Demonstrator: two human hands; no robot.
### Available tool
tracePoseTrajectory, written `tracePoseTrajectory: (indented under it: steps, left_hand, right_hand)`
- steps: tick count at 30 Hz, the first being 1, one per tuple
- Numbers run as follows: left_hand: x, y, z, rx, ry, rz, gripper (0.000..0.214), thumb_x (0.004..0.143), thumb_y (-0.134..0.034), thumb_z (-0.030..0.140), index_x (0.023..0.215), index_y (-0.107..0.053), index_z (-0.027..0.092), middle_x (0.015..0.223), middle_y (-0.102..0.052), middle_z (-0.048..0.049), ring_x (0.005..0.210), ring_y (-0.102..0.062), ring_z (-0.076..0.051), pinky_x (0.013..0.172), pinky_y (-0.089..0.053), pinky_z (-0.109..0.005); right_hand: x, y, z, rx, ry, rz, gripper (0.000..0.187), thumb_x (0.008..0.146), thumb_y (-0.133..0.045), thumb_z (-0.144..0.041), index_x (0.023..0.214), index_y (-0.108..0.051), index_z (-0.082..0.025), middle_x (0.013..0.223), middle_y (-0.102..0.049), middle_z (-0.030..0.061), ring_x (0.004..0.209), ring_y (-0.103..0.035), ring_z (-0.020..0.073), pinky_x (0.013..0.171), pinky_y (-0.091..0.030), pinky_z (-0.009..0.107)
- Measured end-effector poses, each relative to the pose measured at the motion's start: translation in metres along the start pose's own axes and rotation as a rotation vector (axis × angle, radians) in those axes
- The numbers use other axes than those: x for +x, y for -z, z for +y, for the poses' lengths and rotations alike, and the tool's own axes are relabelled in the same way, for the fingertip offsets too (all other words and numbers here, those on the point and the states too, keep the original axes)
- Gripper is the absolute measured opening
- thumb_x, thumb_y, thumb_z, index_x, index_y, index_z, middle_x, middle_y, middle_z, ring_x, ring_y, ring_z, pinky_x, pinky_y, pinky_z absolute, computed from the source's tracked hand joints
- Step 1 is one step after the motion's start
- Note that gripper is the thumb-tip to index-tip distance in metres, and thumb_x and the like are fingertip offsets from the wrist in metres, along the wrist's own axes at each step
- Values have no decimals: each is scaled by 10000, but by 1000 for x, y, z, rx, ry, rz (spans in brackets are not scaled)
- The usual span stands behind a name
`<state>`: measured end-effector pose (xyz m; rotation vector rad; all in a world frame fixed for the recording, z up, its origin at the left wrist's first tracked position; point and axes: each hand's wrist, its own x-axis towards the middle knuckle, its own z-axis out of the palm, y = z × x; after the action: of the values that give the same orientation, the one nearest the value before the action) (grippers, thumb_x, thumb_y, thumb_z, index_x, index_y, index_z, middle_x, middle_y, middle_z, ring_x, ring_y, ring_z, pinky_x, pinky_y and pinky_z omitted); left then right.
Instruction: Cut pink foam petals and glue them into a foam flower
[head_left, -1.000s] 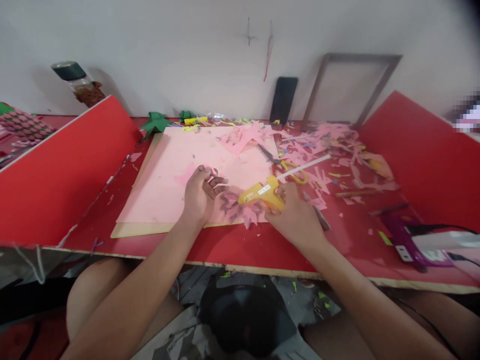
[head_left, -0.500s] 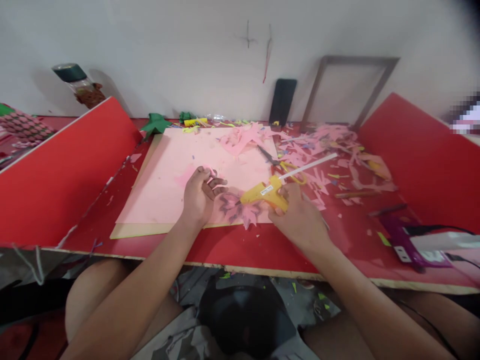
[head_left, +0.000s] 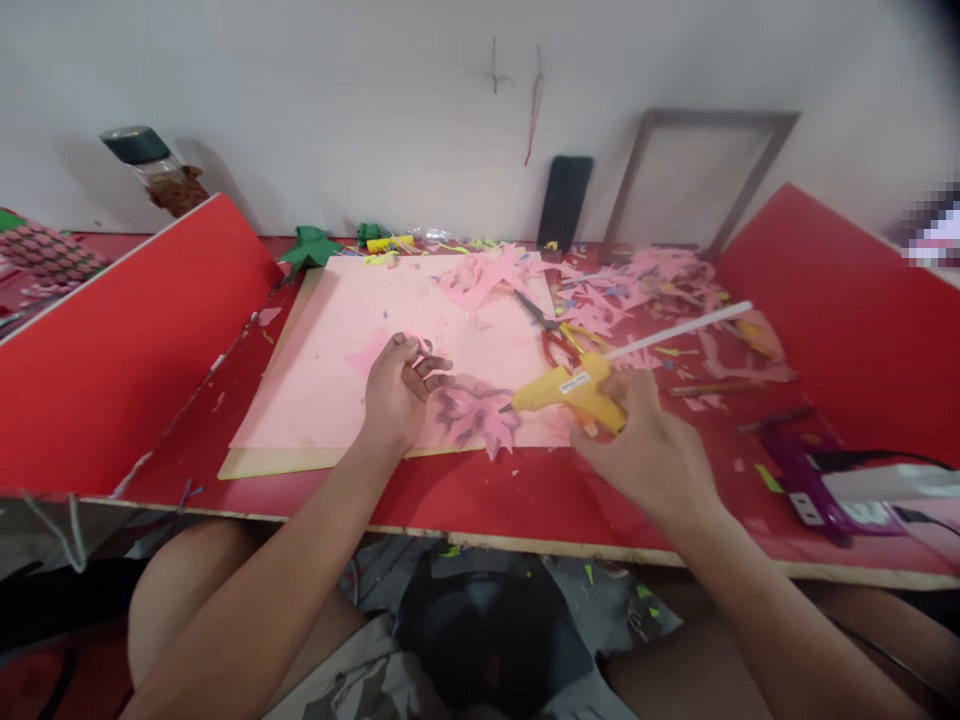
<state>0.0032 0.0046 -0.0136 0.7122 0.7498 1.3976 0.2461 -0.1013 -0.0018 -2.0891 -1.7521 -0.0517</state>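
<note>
My right hand (head_left: 649, 445) is wrapped round the handle of a yellow glue gun (head_left: 559, 388), whose nozzle points left. A long white glue stick (head_left: 686, 328) sticks out of its back. Just left of the nozzle lies a pink paper flower (head_left: 476, 415) with dark-edged petals, on the near edge of a large pink sheet (head_left: 307, 360). My left hand (head_left: 397, 395) rests over this sheet, palm turned inward, with a small pink paper piece (head_left: 417, 343) pinched between thumb and forefinger. Its other fingers are loosely curled.
Scissors (head_left: 566, 338) lie behind the glue gun. Pink paper scraps (head_left: 645, 280) cover the back right. A dark phone (head_left: 566, 203) and a frame (head_left: 630, 185) lean on the wall. Red panels (head_left: 135, 350) bound both sides; a purple power strip (head_left: 817, 490) sits at right.
My right hand has drawn the glue gun to the right, so its nozzle has moved from over the paper flower to its right edge. My left hand has hardly moved.
</note>
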Motion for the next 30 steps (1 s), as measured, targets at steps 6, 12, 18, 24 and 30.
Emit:
tracePoseTrajectory:
  steps: [6,12,18,24,30]
  left_hand:
    - [0,2,-2,4,0,-13,277,725,-782,310,740,-529,197,790,-553,42,649,-653,-116,551,-573,-241]
    - [1,1,-1,14,1,-19,277,726,-781,315,747,-530,199,784,-545,43,643,-647,-112,547,-566,-234]
    - [1,2,-1,18,-1,-35,275,741,-777,324,755,-532,200,779,-547,46,648,-648,-113,554,-568,-238]
    - [1,2,-1,21,0,-27,287,726,-782,318,759,-522,201,782,-545,49,645,-640,-109,561,-565,-240]
    - [2,2,1,29,2,-14,290,722,-774,317,771,-509,209,782,-548,50,635,-626,-101,565,-551,-227]
  right_hand:
    - [-1,-5,-4,3,23,-83,334,810,-613,-339,1084,-458,-227,899,-724,47,571,-626,217,528,-269,274]
    - [-1,-5,-1,19,51,-78,309,812,-571,-308,1077,-441,-217,869,-702,38,513,-575,189,517,-236,263]
    - [-1,-3,3,0,92,-53,302,810,-567,-299,1075,-449,-218,961,-727,62,516,-589,183,501,-241,258]
    - [-3,1,2,-96,53,-48,365,820,-631,-361,1122,-473,-229,798,-707,27,550,-628,223,501,-248,267]
    - [20,15,23,162,-150,68,459,808,-716,-503,1090,-495,-216,945,-719,120,691,-679,237,557,-444,311]
